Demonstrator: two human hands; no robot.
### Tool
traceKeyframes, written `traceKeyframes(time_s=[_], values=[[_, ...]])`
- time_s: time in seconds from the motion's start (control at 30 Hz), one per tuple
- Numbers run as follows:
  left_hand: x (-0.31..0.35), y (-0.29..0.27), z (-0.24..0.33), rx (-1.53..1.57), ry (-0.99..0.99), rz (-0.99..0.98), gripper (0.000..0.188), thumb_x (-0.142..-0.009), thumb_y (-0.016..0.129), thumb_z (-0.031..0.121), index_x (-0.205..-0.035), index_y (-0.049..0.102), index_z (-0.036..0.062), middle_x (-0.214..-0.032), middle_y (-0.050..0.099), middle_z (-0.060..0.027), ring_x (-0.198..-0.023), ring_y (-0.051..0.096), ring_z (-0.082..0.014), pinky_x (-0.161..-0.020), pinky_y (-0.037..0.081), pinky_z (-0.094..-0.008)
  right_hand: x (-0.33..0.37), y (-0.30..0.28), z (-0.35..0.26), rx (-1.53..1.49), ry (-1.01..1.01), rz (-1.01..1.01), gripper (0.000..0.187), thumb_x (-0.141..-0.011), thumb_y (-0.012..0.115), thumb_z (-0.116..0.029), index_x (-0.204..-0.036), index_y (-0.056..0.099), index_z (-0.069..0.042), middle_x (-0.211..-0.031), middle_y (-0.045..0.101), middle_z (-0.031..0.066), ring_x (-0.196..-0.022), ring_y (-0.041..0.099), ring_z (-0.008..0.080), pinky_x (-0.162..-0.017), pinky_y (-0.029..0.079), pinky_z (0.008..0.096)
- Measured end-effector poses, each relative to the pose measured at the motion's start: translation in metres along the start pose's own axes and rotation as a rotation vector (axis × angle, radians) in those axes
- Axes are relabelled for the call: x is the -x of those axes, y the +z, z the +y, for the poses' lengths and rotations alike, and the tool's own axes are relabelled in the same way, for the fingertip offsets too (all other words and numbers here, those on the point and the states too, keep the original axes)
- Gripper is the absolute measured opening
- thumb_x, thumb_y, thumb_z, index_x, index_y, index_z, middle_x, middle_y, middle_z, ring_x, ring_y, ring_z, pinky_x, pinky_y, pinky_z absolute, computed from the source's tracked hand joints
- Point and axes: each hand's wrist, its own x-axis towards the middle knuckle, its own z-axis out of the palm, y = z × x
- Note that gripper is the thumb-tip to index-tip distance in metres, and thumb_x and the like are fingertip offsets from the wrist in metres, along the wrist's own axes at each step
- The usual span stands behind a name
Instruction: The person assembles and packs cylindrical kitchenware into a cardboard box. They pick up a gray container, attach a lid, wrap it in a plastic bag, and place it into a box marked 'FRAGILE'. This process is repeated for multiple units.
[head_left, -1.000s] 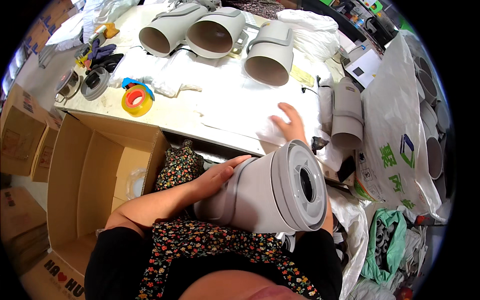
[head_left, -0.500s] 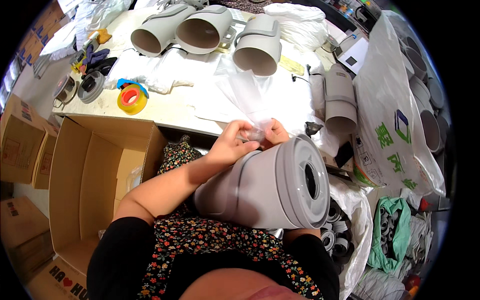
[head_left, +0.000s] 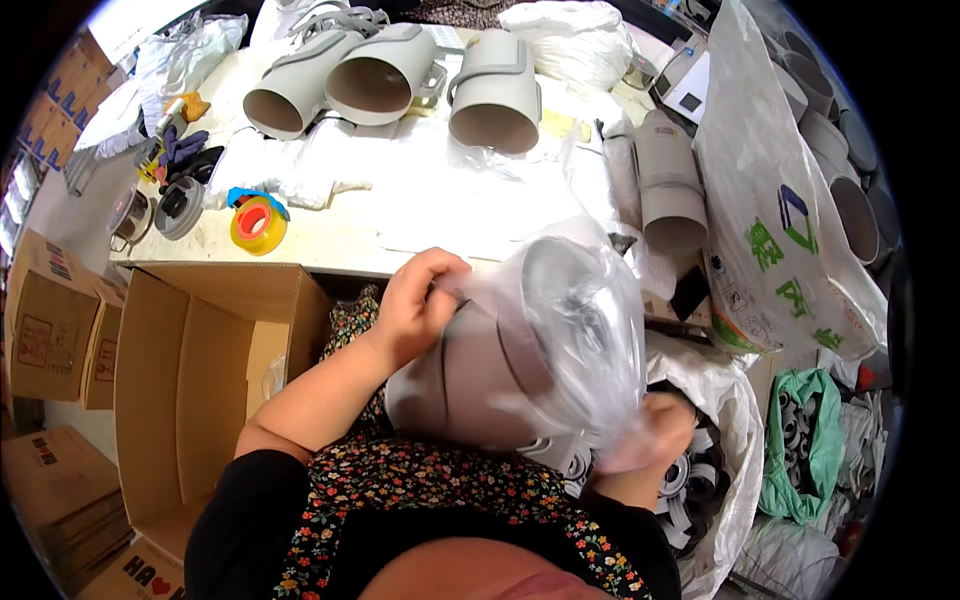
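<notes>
A large grey lidded container (head_left: pixel 465 375) lies tilted across my lap, its lid end toward the right. A clear plastic bag (head_left: pixel 590 340) is drawn over that lid end, blurring the lid beneath it. My left hand (head_left: pixel 415 305) is closed on the bag's edge at the upper left of the container, its fingers curled. At the lower right, my right hand (head_left: pixel 655 435) is smeared by motion but grips the other side of the bag.
Several grey open-mouthed containers (head_left: pixel 380 85) lie on the white table (head_left: pixel 340 225). Left of me stands an open cardboard box (head_left: pixel 150 390). Yellow tape (head_left: pixel 258 225) sits near the table edge. To the right are a large white bag (head_left: pixel 765 200) and a sack (head_left: pixel 735 400) of grey parts.
The clear bag, bunched between both hands above the container before, now covers its lid end. My right hand has moved right and down; my left hand has moved slightly left.
</notes>
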Motion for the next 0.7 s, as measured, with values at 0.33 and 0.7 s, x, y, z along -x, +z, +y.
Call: traceKeyframes(time_s=[0.33, 0.7], values=[[0.14, -0.087, -0.044, -1.078, -0.047, -0.397, 0.018, -0.069, 0.059, 0.004, -0.087, 0.056, 0.0029, -0.103, 0.052, -0.014, -0.1, 0.047, -0.0347, -0.086, 0.04, -0.0429, 0.133, -0.022, 0.168, 0.228, 0.731, 0.189, 0.042, -0.09, 0.05, -0.015, -0.13, 0.039, -0.007, -0.091, 0.061, 0.0069, -0.07, 0.059, 0.0183, -0.063, 0.048, 0.0269], [0.09, -0.028, -0.051, -0.845, 0.257, -0.145, 0.06, -0.071, 0.07, 0.023, -0.12, 0.048, -0.0028, -0.087, 0.054, -0.0139, -0.079, 0.051, -0.028, -0.073, 0.041, -0.0365, 0.006, 0.069, 0.223, 0.858, 0.742, -1.127, 0.019, -0.083, 0.056, -0.011, -0.1, 0.063, -0.004, -0.093, 0.064, 0.0126, -0.087, 0.06, 0.024, -0.079, 0.046, 0.0327]])
